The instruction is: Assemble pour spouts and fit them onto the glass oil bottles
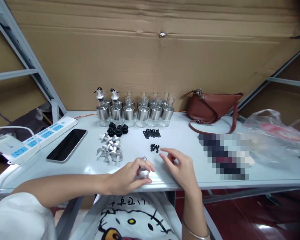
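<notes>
Near the table's front edge, my left hand (133,176) is closed around a silver pourer part (144,172). My right hand (181,166) has its thumb and index finger apart, close to a small group of black beads (154,148); nothing shows between those fingers. Behind the beads lie several small black levers (152,133). To the left are a pile of silver pourer parts (111,149) and several black stoppers (118,130). Glass bottles with metal bands (143,113) stand in rows at the back, two at the left topped with pourers (114,94).
A phone (67,145) and a power strip (46,135) with a white cable lie at the left. A brown bag (212,108), a blurred item (223,156) and a plastic bag (275,136) occupy the right. Cardboard (150,60) stands behind the table (185,143).
</notes>
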Demonstrator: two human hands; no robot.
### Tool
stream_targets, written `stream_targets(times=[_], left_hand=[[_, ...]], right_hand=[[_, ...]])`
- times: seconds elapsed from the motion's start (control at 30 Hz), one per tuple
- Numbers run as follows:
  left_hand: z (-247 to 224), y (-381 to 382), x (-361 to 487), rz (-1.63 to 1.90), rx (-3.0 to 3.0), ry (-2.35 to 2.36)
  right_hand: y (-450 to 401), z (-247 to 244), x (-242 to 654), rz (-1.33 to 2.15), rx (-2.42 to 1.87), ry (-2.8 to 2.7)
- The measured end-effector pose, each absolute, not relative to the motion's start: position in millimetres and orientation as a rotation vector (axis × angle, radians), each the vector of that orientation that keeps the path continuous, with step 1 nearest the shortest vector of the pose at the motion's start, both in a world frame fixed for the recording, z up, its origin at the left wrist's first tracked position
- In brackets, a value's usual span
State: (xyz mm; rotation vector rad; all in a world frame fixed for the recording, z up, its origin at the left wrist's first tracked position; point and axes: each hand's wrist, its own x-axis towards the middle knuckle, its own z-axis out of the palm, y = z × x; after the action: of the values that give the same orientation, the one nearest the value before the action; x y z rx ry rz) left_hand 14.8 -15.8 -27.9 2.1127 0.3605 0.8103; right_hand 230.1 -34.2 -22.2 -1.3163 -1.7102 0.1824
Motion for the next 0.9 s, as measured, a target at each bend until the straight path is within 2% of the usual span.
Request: stream_targets(times=[0.2,0.47,0.9], left_hand=[[-25.3,-16.5,14.9,0.744,2.166,0.357],[-16.5,-17.9,14.3,0.600,2.182,0.473],[-16.2,-20.1,14.9,0.609,2.129,0.545]], right_hand=[[-23.0,-32.4,236.9,0.299,-1.538,-1.873],[-23.1,-34.1,235.3,0.261,-1.492,-1.827],[-22.0,-35.2,235.8,0.303,-1.490,-1.895]])
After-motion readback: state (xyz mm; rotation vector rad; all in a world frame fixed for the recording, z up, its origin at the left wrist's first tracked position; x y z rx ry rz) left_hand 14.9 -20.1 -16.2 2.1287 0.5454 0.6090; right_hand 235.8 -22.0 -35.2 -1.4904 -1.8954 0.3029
